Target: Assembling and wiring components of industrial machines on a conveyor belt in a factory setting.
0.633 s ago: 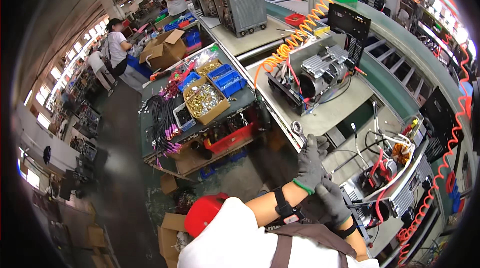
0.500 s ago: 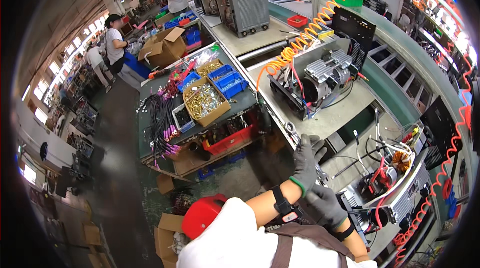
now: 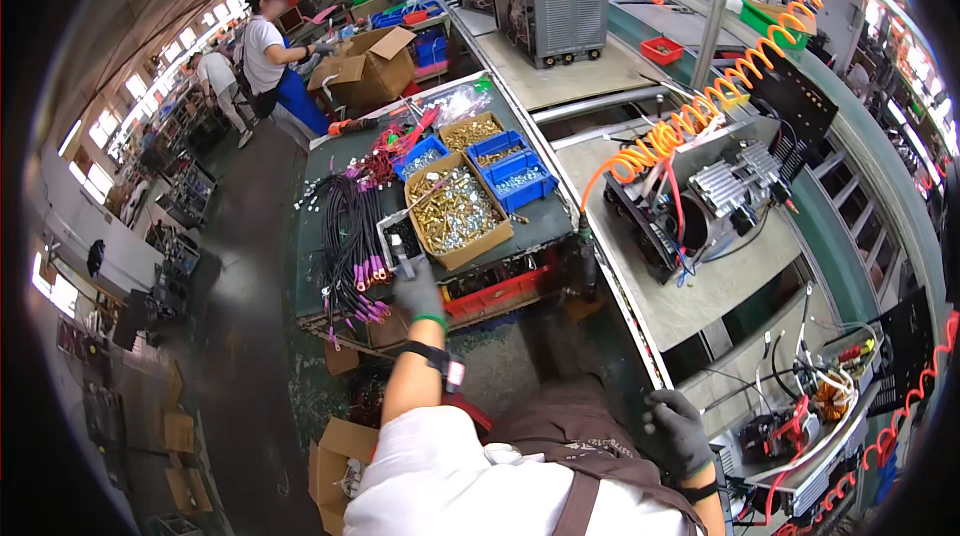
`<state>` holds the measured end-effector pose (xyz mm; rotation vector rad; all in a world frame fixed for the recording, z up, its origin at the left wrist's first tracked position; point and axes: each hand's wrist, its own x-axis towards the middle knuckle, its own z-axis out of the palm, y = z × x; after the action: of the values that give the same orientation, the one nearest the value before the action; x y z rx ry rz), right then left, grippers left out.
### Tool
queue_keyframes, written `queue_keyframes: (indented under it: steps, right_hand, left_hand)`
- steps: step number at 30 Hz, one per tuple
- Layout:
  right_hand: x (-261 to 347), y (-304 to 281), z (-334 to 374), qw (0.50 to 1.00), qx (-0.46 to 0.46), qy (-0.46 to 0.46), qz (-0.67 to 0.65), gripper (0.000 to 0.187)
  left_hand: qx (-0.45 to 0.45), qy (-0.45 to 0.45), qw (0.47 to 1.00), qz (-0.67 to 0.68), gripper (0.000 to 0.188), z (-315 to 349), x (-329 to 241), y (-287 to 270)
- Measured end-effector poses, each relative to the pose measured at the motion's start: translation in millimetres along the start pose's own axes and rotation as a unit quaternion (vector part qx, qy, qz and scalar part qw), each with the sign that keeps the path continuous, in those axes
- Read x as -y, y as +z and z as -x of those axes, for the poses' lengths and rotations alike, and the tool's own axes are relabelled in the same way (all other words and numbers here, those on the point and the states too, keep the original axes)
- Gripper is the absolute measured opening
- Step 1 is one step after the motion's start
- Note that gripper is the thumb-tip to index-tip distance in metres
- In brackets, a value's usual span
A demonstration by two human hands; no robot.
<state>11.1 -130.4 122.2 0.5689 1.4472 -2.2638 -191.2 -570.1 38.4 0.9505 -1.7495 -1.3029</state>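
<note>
Sm. blk-pcs bin point(image 3: 383, 238) just fwd of L hand point(image 3: 416, 293).

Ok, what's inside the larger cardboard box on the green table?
The cardboard box holds heaped gold-toned and silvery small metal pieces. Whatever lies beneath the top layer is covered.

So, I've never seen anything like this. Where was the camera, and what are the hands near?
There's no robot, just a person. The pictures come from a wide camera worn on that person's head, looking down, so straight edges look bent. The gloved left hand is by a green table with purple-ended black cables, a cardboard box of little metal parts and blue bins. I can't tell whether it holds anything. The right hand, gloved too, is near an open machine.
</note>
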Motion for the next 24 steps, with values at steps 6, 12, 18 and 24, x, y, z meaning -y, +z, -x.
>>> queue_keyframes:
  steps: [6, 12, 18, 24]
  right_hand:
    - [-6, -6, -27, 0.989, -0.143, -0.046, 0.017, 0.021]
    - [10, 19, -61, 0.975, -0.186, -0.091, 0.073, 0.019]
    - [20, 41, -84, 0.978, -0.157, -0.083, 0.109, 0.021]
    - [29, 54, -91, 0.99, -0.116, -0.06, 0.052, 0.033]
  left_hand:
    - [0.03, -0.144, 0.969, -0.197, 0.031, -112, 1, -45]
    - [0.077, -0.124, 0.92, -0.365, 0.029, -141, -11, -29]
    - [0.121, -0.155, 0.919, -0.342, 0.033, -180, 8, -34]
    - [0.151, -0.068, 0.968, -0.186, 0.021, -162, -20, -53]
